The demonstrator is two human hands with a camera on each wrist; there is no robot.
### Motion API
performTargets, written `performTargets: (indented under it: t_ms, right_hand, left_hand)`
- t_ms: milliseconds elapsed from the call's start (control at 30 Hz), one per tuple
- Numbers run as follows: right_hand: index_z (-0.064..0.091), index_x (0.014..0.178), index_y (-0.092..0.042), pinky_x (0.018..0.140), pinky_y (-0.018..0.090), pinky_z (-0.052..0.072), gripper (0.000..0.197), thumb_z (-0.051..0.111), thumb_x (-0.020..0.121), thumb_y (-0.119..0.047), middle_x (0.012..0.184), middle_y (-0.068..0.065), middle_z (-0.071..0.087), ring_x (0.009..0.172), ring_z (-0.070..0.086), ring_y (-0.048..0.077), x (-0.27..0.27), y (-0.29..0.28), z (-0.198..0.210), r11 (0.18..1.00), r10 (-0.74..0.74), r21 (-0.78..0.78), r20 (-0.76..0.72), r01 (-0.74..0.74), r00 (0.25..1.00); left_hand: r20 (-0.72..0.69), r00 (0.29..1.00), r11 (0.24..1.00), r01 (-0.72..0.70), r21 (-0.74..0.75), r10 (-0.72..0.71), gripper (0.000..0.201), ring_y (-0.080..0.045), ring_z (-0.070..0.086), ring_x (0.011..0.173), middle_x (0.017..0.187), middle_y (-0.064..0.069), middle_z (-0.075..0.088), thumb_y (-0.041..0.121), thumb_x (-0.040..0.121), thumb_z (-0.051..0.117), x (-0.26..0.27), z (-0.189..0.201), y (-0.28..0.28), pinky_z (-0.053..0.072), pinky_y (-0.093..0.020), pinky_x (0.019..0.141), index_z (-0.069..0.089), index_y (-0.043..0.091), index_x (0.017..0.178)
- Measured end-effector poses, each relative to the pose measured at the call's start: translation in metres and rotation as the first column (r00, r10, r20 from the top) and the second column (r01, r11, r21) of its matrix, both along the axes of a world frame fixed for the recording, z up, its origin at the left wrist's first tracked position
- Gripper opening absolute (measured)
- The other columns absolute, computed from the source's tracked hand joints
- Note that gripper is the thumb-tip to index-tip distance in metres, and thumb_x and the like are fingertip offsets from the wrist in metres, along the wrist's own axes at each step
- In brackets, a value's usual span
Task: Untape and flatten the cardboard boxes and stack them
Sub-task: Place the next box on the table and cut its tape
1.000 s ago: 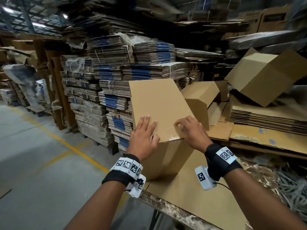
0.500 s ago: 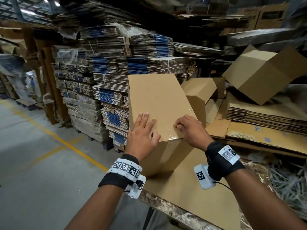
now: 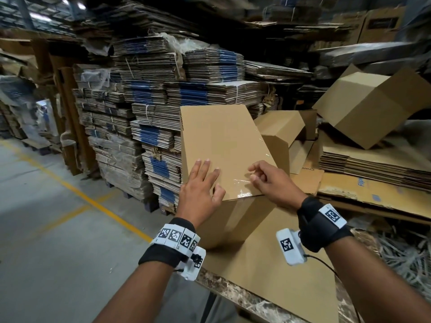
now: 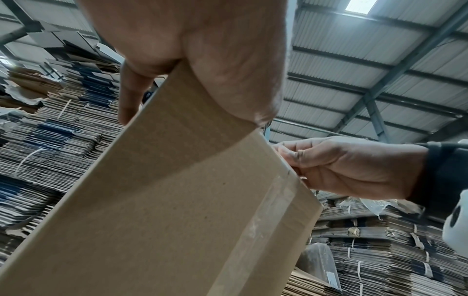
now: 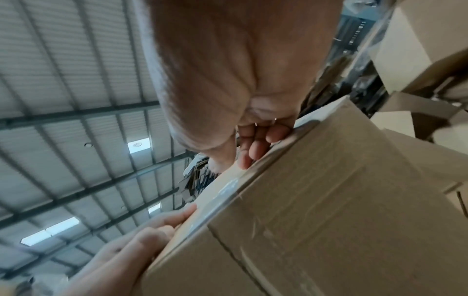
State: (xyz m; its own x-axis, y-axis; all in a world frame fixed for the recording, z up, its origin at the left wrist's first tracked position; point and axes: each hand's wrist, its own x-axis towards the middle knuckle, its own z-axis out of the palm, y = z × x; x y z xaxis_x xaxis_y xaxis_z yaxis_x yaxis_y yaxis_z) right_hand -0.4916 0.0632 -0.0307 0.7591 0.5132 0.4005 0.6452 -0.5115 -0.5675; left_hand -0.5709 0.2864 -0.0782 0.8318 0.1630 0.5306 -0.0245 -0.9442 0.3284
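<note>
A tall brown cardboard box (image 3: 221, 141) stands on the table, its top face tilted toward me. Clear tape (image 3: 242, 193) runs along that face's near edge and down the side (image 4: 266, 210). My left hand (image 3: 200, 183) lies flat on the top face, fingers straight, thumb at the near edge. My right hand (image 3: 258, 178) is just to its right with curled fingers, pinching a lifted end of the tape. The left wrist view shows the right hand (image 4: 329, 166) at the box's corner. In the right wrist view the box (image 5: 329, 220) fills the lower right.
The box stands on a flat cardboard sheet (image 3: 268, 264) over a marble table edge (image 3: 245, 297). Behind it lie open boxes (image 3: 279, 127) (image 3: 368, 108) and a pile of flattened cardboard (image 3: 373, 164). Tied cardboard bundles (image 3: 163, 113) stand at left beside the concrete floor (image 3: 58, 217).
My right fingers have shifted a little along the tape and its end now looks lifted. The left hand stays flat on the box. My head has moved slightly.
</note>
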Motion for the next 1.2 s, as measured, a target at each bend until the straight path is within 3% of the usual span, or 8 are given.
performTargets:
  t_ms: [200, 400, 567, 700, 833, 1000, 1133, 1200]
  right_hand:
    - [0.060, 0.086, -0.033, 0.090, 0.042, 0.043, 0.011, 0.065, 0.096, -0.034, 0.090, -0.015, 0.052, 0.094, 0.048, 0.014, 0.000, 0.025, -0.003, 0.979, -0.111, -0.151, 0.180, 0.139, 0.977]
    - [0.057, 0.091, -0.028, 0.086, 0.042, 0.034, 0.015, 0.051, 0.101, -0.019, 0.102, -0.009, 0.056, 0.102, 0.047, 0.019, 0.002, 0.039, -0.010, 0.971, -0.153, -0.153, 0.191, 0.183, 0.970]
    - [0.060, 0.093, -0.027, 0.086, 0.040, 0.048, 0.014, 0.052, 0.105, -0.029, 0.101, -0.008, 0.065, 0.096, 0.059, 0.016, 0.000, 0.026, -0.018, 0.940, 0.054, 0.339, -0.053, -0.033, 0.997]
    - [0.064, 0.100, -0.019, 0.091, 0.034, 0.053, 0.015, 0.055, 0.104, -0.030, 0.102, -0.008, 0.069, 0.103, 0.065, 0.012, -0.010, 0.025, -0.032, 0.858, 0.093, 0.510, -0.042, -0.059, 0.995]
    - [0.063, 0.095, -0.018, 0.081, 0.038, 0.053, 0.018, 0.055, 0.104, -0.031, 0.093, 0.000, 0.067, 0.091, 0.063, 0.022, -0.011, 0.024, -0.050, 0.785, 0.045, 0.619, -0.081, 0.015, 0.996]
    - [0.059, 0.093, -0.015, 0.083, 0.039, 0.052, 0.017, 0.051, 0.104, -0.025, 0.088, 0.002, 0.062, 0.084, 0.059, 0.023, 0.004, 0.016, -0.069, 0.743, 0.013, 0.645, -0.283, 0.180, 0.959]
    - [0.054, 0.121, -0.016, 0.071, 0.040, 0.050, 0.028, 0.051, 0.104, -0.038, 0.085, 0.003, 0.058, 0.075, 0.054, 0.018, 0.015, 0.011, -0.090, 0.718, -0.014, 0.562, -0.579, 0.411, 0.815]
    - [0.057, 0.119, -0.013, 0.069, 0.039, 0.049, 0.046, 0.050, 0.100, -0.055, 0.089, 0.007, 0.061, 0.078, 0.056, 0.020, 0.018, 0.009, -0.103, 0.803, -0.071, 0.410, -0.655, 0.432, 0.753]
  left_hand:
    - [-0.009, 1.000, 1.000, -0.011, 0.005, 0.011, 0.062, -0.007, -0.002, 0.156, 0.170, 0.009, 0.013, 0.050, 0.094, 0.029, 0.001, 0.001, 0.002, 0.031, -0.058, 0.118, 0.041, 0.036, 0.153]
    - [-0.043, 0.999, 0.999, 0.014, 0.044, -0.012, 0.068, -0.006, -0.008, 0.156, 0.171, 0.011, 0.006, 0.059, 0.093, 0.026, 0.003, 0.005, 0.010, 0.032, -0.059, 0.118, 0.032, 0.037, 0.157]
    - [-0.185, 0.981, 0.984, 0.087, 0.158, -0.057, 0.090, -0.013, -0.018, 0.155, 0.171, 0.006, -0.009, 0.075, 0.089, 0.041, 0.009, 0.022, 0.027, 0.023, -0.056, 0.123, 0.011, 0.033, 0.163]
    - [-0.276, 0.959, 0.963, 0.132, 0.235, -0.064, 0.108, -0.017, -0.022, 0.155, 0.170, 0.001, -0.016, 0.086, 0.083, 0.044, 0.021, 0.032, 0.041, 0.015, -0.054, 0.126, -0.001, 0.029, 0.163]
    - [-0.255, 0.965, 0.967, 0.121, 0.224, -0.061, 0.104, -0.019, -0.012, 0.157, 0.171, -0.003, -0.005, 0.085, 0.085, 0.040, 0.033, 0.036, 0.049, 0.013, -0.051, 0.127, 0.009, 0.025, 0.163]
    - [-0.196, 0.981, 0.996, 0.033, 0.080, -0.017, 0.091, -0.021, 0.013, 0.156, 0.169, -0.005, 0.021, 0.076, 0.087, 0.052, 0.055, 0.047, 0.078, 0.017, -0.047, 0.127, 0.034, 0.021, 0.158]
    - [-0.088, 0.994, 0.997, -0.061, -0.047, 0.057, 0.082, -0.022, 0.027, 0.151, 0.162, -0.007, 0.037, 0.067, 0.089, 0.060, 0.083, 0.042, 0.093, 0.022, -0.043, 0.126, 0.048, 0.015, 0.151]
    - [-0.071, 0.993, 0.994, -0.098, -0.053, 0.094, 0.079, -0.024, 0.030, 0.150, 0.160, -0.008, 0.041, 0.066, 0.091, 0.059, 0.099, 0.040, 0.099, 0.024, -0.045, 0.125, 0.050, 0.013, 0.149]
